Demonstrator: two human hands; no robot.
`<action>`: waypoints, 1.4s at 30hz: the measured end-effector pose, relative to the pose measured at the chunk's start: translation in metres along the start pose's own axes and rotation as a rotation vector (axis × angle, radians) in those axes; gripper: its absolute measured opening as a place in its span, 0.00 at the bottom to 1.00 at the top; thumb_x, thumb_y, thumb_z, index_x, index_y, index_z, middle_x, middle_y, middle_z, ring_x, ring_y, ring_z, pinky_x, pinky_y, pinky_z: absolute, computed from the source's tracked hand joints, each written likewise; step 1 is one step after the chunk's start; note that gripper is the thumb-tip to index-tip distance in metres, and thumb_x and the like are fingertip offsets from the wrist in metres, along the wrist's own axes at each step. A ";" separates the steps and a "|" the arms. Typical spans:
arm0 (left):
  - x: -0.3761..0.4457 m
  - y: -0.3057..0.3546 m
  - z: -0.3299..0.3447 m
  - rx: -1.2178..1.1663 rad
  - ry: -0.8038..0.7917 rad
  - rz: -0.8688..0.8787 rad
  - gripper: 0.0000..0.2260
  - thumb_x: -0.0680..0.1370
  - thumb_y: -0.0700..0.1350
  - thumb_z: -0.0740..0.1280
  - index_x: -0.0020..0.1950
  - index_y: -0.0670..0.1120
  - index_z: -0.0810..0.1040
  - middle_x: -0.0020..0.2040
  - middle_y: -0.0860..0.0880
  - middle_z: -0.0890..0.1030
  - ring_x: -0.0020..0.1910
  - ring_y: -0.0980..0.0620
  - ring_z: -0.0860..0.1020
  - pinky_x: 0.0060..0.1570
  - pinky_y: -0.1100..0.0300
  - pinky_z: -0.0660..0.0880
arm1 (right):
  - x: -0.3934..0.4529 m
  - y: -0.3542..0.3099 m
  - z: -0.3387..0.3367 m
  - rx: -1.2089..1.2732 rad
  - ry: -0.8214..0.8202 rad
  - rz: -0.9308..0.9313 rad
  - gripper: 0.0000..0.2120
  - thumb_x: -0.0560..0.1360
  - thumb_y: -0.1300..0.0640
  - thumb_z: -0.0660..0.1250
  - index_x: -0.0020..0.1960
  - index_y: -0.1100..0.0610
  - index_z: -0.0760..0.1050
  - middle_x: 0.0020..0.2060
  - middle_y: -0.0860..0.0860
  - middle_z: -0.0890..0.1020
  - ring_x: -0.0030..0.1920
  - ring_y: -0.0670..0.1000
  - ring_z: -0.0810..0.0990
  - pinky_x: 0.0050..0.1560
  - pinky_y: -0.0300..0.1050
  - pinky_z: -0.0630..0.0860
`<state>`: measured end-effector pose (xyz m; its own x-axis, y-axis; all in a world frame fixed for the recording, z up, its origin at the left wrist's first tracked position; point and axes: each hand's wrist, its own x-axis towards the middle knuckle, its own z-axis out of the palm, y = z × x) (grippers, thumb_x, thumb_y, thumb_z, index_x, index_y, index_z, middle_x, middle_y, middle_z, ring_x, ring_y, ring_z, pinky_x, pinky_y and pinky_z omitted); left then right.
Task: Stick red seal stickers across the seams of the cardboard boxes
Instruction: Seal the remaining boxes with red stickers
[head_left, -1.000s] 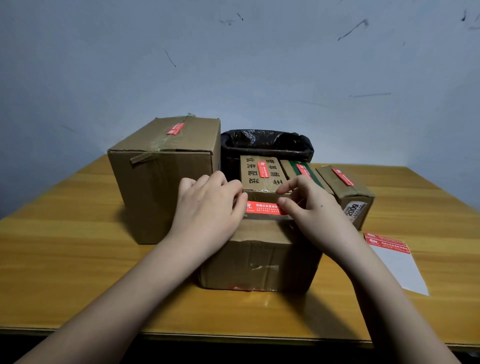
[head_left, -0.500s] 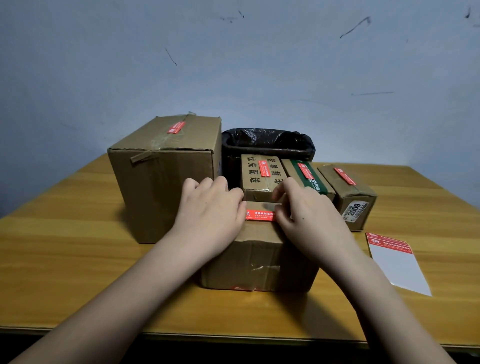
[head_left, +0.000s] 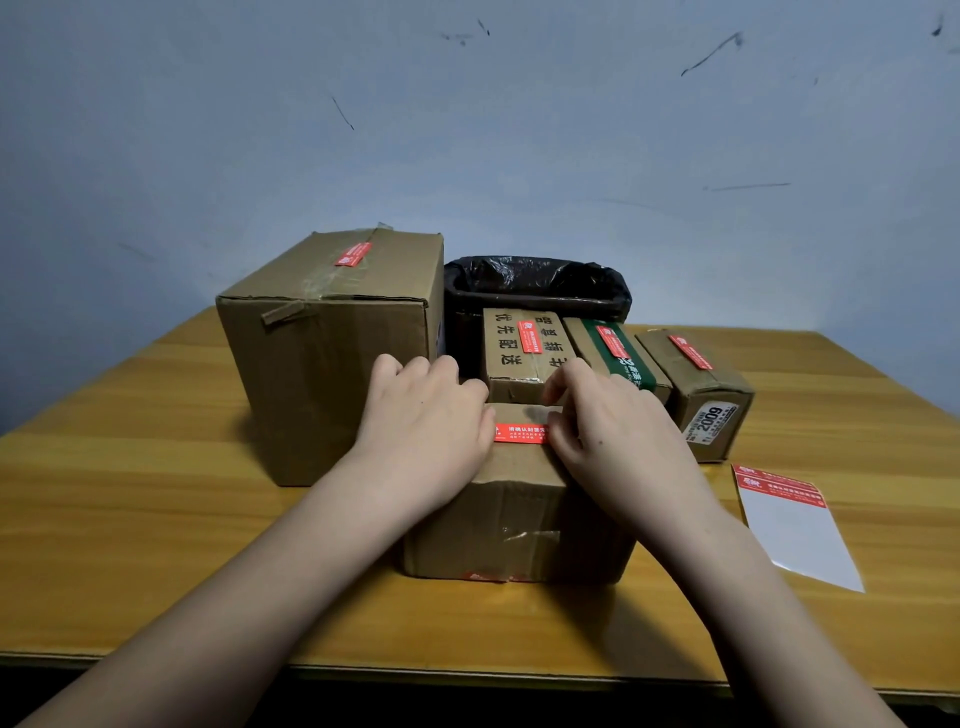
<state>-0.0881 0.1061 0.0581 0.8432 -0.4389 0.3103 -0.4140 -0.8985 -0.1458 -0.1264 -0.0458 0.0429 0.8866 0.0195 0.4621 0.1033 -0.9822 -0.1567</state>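
Four boxes behind the front box (head_left: 514, 499) already wear seals. The left hand (head_left: 426, 421) and right hand (head_left: 613, 431) press a red sticker (head_left: 519, 433) flat onto its top; the sheet (head_left: 789, 519) to its right holds more.

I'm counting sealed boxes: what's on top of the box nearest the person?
A red seal sticker lies across the front box, with the left hand and right hand pressing its ends. The hands hide the seam.

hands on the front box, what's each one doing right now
Left hand: open, fingers flat on the box, thumb at the sticker.
Right hand: open, pressing the sticker.
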 end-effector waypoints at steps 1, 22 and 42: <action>0.000 0.000 0.000 0.002 -0.001 0.001 0.18 0.82 0.55 0.50 0.60 0.50 0.75 0.56 0.49 0.75 0.56 0.50 0.73 0.57 0.52 0.64 | 0.000 0.000 0.000 -0.004 -0.001 -0.001 0.08 0.80 0.50 0.57 0.58 0.50 0.68 0.49 0.47 0.78 0.49 0.49 0.74 0.48 0.45 0.72; -0.002 0.004 -0.005 0.061 0.003 -0.021 0.17 0.81 0.55 0.51 0.58 0.50 0.75 0.55 0.49 0.75 0.56 0.49 0.73 0.57 0.51 0.64 | 0.002 0.002 -0.005 -0.104 -0.068 -0.036 0.10 0.80 0.48 0.56 0.59 0.50 0.68 0.55 0.48 0.77 0.55 0.49 0.74 0.50 0.43 0.68; -0.037 -0.009 0.023 -0.322 0.225 0.203 0.22 0.78 0.54 0.51 0.67 0.49 0.74 0.64 0.53 0.77 0.65 0.54 0.74 0.70 0.54 0.60 | -0.038 0.013 0.001 0.071 0.066 -0.114 0.22 0.77 0.48 0.52 0.64 0.53 0.76 0.60 0.48 0.79 0.64 0.47 0.73 0.65 0.41 0.61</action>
<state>-0.1072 0.1305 0.0269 0.6530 -0.5625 0.5072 -0.6795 -0.7309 0.0643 -0.1584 -0.0594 0.0221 0.8358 0.1154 0.5367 0.2352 -0.9586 -0.1603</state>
